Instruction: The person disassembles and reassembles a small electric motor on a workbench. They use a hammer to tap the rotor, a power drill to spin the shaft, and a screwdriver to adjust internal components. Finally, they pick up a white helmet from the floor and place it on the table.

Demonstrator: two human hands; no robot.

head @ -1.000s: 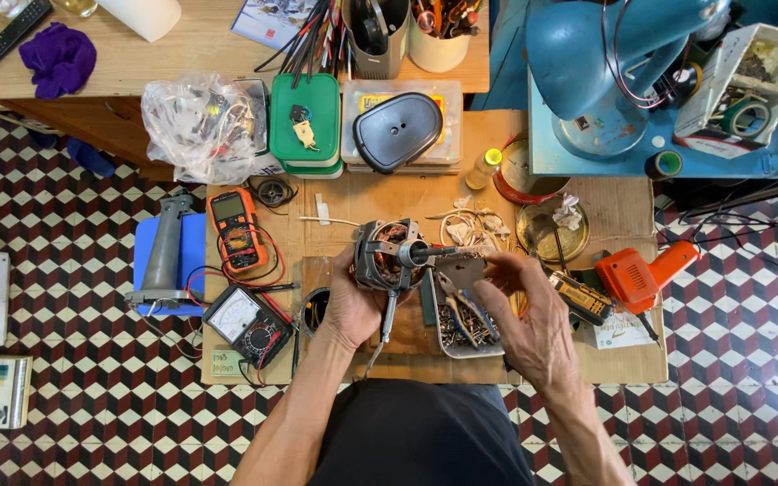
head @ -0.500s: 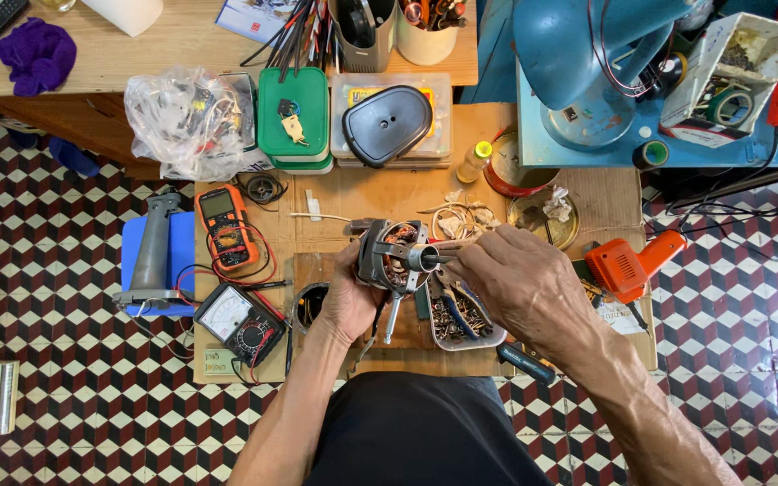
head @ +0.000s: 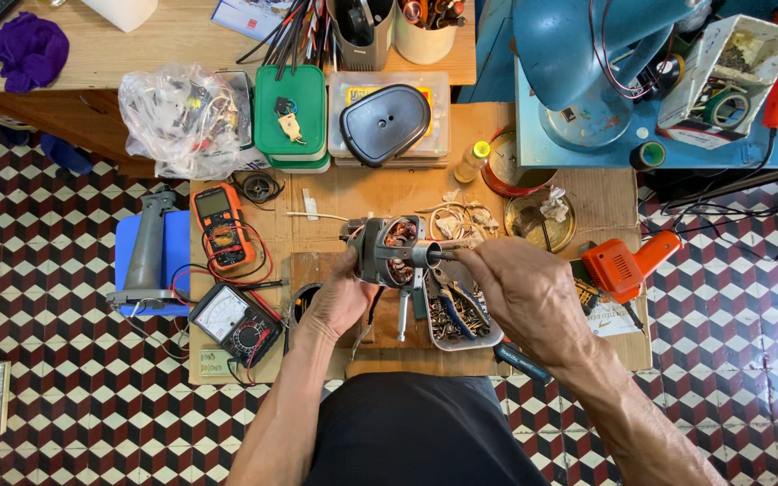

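left hand (head: 339, 301) fingers clamped round the heavy, rigid motor (head: 389, 252); right hand (head: 524, 292) fingers pinching its shaft, just beside the screw tray (head: 461, 317)

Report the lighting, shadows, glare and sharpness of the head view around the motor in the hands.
Head view: even, soft daylight, with only faint shadows under the left hand and right hand. The motor they hold is sharp enough to show its copper windings. Mild glare sits on the clear plastic bag. Straight edges bow slightly toward the corners on the checkered floor.
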